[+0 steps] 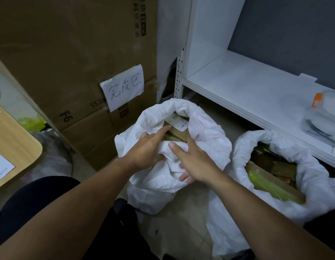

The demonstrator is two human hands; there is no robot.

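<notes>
The left hand (149, 147) lies at the near rim of the white sack (206, 132), its index finger straight and laid on the edge of the cardboard parcel (177, 130) inside. Its other fingers curl down into a fold of the sack cloth and seem to bunch it. The right hand (193, 162) sits just beside it on the same fold, with thumb and index finger spread and the lower fingers tucked round the cloth from beneath. Both hands hold the rim down, so the mouth gapes

The parcel lies straight ahead of both hands, deeper in the mouth. The left hand is nearer, already touching it, while the right is a little short of it. It seems to lie flat with its long side running roughly across, left to right, though the cloth hides most of it. To lift it, I judge, a hand must reach forward and down past the rim

The sack is woven plastic, crinkled and limp, rolled back on itself into a thick collar. The parcel is stiff brown card with square edges, taped, with a white printed label (179, 123) on top

Outward to the right, a second sack (275, 147) holds a glossy green roll (271, 188). Beyond stands a smooth white shelf (238, 81), and on the left stacked cartons (69, 62) bear a handwritten paper note (123, 89)
</notes>
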